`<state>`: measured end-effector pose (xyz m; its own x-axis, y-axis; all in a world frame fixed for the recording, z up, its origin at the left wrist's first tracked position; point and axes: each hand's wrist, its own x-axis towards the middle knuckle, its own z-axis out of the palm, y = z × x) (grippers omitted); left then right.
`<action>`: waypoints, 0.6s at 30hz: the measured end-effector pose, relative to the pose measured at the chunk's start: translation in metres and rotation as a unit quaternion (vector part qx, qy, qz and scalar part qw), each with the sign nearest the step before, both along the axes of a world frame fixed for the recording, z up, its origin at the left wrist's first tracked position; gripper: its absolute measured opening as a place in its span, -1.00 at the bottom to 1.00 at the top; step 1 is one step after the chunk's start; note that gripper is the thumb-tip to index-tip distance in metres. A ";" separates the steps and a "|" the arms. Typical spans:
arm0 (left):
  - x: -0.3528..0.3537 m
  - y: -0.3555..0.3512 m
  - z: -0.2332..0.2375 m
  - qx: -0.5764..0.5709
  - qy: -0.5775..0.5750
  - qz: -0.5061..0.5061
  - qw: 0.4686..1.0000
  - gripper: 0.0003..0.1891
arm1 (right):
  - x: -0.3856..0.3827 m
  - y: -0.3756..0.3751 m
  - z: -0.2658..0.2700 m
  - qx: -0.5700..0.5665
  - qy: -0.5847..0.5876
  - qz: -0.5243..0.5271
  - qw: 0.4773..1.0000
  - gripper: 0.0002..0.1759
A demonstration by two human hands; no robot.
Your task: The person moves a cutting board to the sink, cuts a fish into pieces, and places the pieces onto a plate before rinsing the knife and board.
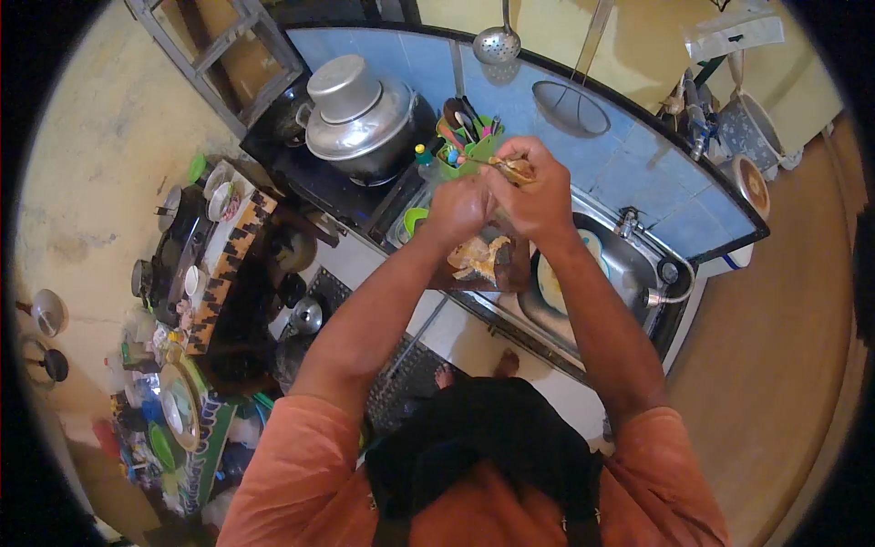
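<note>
My right hand is raised over the counter, its fingers closed round a small yellow-brown piece of food. Right beside it, my left hand is closed with its back toward me, and its fingertips are hidden. A thin, dark, narrow shape shows by the fingers, too small to name. Below both hands lies a brown cutting board. On the board are ragged yellowish pieces of food with some dark, greyish parts.
A steel sink with a tap adjoins the board on the right, a pale round item inside. Large lidded pots stand at the back left, near a green utensil holder. A skimmer and strainer hang above.
</note>
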<state>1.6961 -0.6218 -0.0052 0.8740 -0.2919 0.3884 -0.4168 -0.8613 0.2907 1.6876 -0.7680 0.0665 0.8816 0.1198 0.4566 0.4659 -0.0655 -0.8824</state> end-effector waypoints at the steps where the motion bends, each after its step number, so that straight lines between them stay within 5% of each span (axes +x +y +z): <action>1: -0.005 0.000 0.006 0.022 0.009 -0.014 1.000 -0.72 | 0.006 -0.004 -0.003 0.001 0.000 -0.001 1.000 -0.73; 3: -0.012 -0.004 0.007 0.045 0.020 -0.031 0.998 -0.70 | 0.018 -0.013 -0.014 -0.197 -0.167 -0.027 0.966 -0.74; 6: -0.018 -0.010 -0.006 0.081 0.120 -0.076 0.986 -0.65 | 0.023 -0.014 -0.050 -0.327 -0.193 -0.038 0.924 -0.76; 10: -0.024 -0.006 -0.024 0.063 0.143 -0.103 0.982 -0.60 | 0.032 -0.003 -0.085 -0.335 -0.173 -0.028 0.926 -0.76; 16: -0.015 -0.006 -0.046 0.102 0.192 -0.045 0.975 -0.59 | 0.066 0.033 -0.123 -0.205 -0.096 -0.150 0.962 -0.77; 17: -0.016 -0.005 -0.052 0.102 0.187 -0.024 0.977 -0.59 | 0.073 0.038 -0.126 -0.037 0.065 -0.170 0.983 -0.77; 18: -0.020 -0.005 -0.047 0.103 0.186 -0.021 0.977 -0.59 | 0.077 0.043 -0.127 0.132 0.224 -0.178 0.949 -0.76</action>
<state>1.6764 -0.6271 -0.0526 0.9292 -0.3689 -0.0242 -0.3514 -0.9017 0.2518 1.7644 -0.7250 -0.0610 0.9572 -0.2896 -0.0011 0.0300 0.1032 -0.9942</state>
